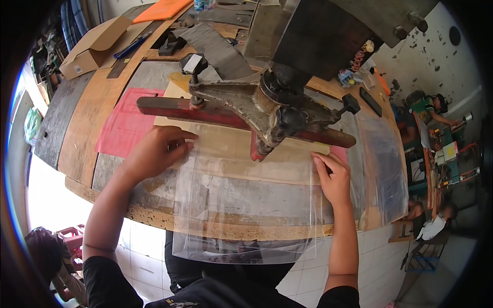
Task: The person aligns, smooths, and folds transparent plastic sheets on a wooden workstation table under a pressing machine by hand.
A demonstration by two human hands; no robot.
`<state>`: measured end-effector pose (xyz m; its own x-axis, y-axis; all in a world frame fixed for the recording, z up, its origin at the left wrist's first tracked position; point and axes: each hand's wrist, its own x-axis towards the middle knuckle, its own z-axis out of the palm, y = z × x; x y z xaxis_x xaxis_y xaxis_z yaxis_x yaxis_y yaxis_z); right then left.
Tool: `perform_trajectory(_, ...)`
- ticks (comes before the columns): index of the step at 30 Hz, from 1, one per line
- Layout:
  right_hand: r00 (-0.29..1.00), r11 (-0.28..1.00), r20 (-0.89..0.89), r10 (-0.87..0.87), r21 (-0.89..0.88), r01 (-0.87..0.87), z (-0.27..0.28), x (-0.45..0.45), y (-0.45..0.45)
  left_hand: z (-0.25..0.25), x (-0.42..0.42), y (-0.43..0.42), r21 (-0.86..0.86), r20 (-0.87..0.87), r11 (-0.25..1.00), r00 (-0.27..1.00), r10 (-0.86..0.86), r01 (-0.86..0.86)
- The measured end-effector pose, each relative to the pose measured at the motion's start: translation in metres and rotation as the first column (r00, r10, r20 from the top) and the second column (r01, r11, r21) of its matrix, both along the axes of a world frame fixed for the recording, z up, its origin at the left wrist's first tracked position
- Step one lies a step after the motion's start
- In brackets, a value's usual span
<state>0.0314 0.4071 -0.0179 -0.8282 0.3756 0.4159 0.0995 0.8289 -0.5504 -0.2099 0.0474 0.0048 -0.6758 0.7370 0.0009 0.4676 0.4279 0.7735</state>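
A clear plastic sheet [246,205] lies across the bench, its near end hanging over the front edge above my lap. My left hand [158,150] is at its upper left edge, thumb and fingers closed on the plastic. On the opposite edge, my right hand [334,177] pinches the sheet between thumb and fingers. The sheet's far end reaches beneath a long metal bar [226,119] with reddish sides, mounted under a press head [275,110]. Beneath the bar is a tan board [236,149]; a pink-red sheet [123,123] lies to the left. The gap under the bar is hard to make out.
On the bench's far left are a cardboard box [95,49] and a blue pen [132,45]. More clear plastic [385,174] lies at the right, near a dark flat object [371,102]. Other people [434,108] sit at the far right. Adjusting knobs [350,104] stick up from the bar.
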Motion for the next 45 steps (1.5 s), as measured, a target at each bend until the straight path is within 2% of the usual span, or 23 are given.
perform_trajectory(13, 1.000, 1.000, -0.012, 0.013, -0.001, -0.013, 0.003, -0.002, 0.002, 0.005, -0.002, 0.001, 0.020, 0.024, 1.000, 1.000, -0.011, 0.011)
perform_trajectory(19, 1.000, 1.000, 0.001, 0.013, 0.000, -0.013, 0.003, -0.002, 0.003, 0.006, -0.002, 0.002, -0.030, 0.011, 0.999, 1.000, -0.023, 0.023)
perform_trajectory(22, 1.000, 1.000, 0.010, 0.002, -0.013, -0.002, 0.003, -0.001, 0.002, 0.004, -0.002, 0.001, 0.013, 0.019, 1.000, 1.000, -0.021, 0.021)
perform_trajectory(24, 1.000, 1.000, 0.018, 0.000, -0.021, 0.001, 0.006, -0.001, 0.001, 0.010, -0.002, 0.002, -0.033, -0.058, 0.999, 0.998, -0.037, 0.035)
perform_trajectory(27, 1.000, 1.000, 0.024, 0.003, -0.016, -0.003, 0.007, -0.002, -0.001, 0.007, -0.003, 0.002, -0.044, -0.039, 0.998, 0.998, -0.044, 0.042)
perform_trajectory(28, 1.000, 1.000, 0.020, 0.000, 0.003, 0.000, 0.006, -0.002, 0.000, -0.007, -0.008, -0.001, 0.032, -0.032, 0.998, 0.998, -0.058, 0.059)
perform_trajectory(36, 0.996, 0.999, 0.084, -0.018, -0.033, 0.021, 0.009, -0.001, -0.001, -0.008, -0.009, -0.002, 0.044, -0.083, 0.996, 0.994, -0.074, 0.078)
perform_trajectory(38, 0.996, 0.999, 0.089, -0.014, -0.040, 0.018, 0.007, -0.001, 0.000, 0.001, -0.007, 0.000, 0.012, -0.172, 0.994, 0.979, -0.108, 0.111)
perform_trajectory(40, 1.000, 1.000, 0.030, -0.003, -0.029, 0.004, 0.004, -0.002, 0.000, -0.002, -0.009, 0.000, 0.034, -0.187, 0.991, 0.975, -0.119, 0.127)
perform_trajectory(45, 0.999, 1.000, 0.034, -0.001, -0.009, 0.002, 0.004, -0.001, 0.002, -0.006, -0.011, -0.002, 0.025, -0.180, 0.989, 0.973, -0.141, 0.147)
